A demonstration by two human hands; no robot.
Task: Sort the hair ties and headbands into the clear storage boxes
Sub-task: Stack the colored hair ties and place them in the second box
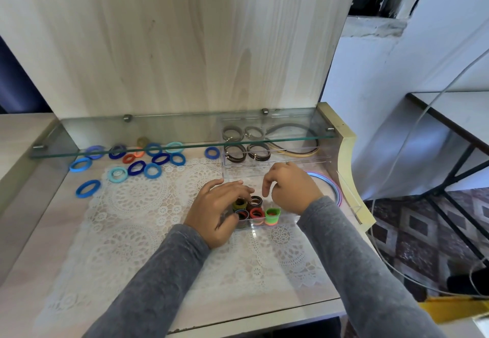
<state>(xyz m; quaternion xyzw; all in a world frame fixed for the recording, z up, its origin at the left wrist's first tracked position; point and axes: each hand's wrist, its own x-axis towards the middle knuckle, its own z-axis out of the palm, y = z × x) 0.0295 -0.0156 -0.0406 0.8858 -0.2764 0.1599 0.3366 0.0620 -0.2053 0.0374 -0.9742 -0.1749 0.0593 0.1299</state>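
Back panel [172, 46]: pale wood, fills the rear. White wall [370, 86] and patterned floor [418, 231] to the right.

Counter [39, 271]: wood, with a lace mat [137, 231] over its middle; the near half of the mat is bare.

Glass shelf [158, 128] overhangs the rear edge (low clearance beneath).

Far clear box [277, 161], rear right: dark ties and a dark headband [291, 126].

Near clear box [254, 225]: upright hair-tie stacks [272, 214].

Pastel headbands [336, 189] lie by the right edge.

Loose blue hair ties [152, 170] are scattered rear left.

Left hand [219, 210]: fingers straight, resting on the stacks.

Right hand [288, 189]: over the box, fingers bent down and apart, nothing seen in them.
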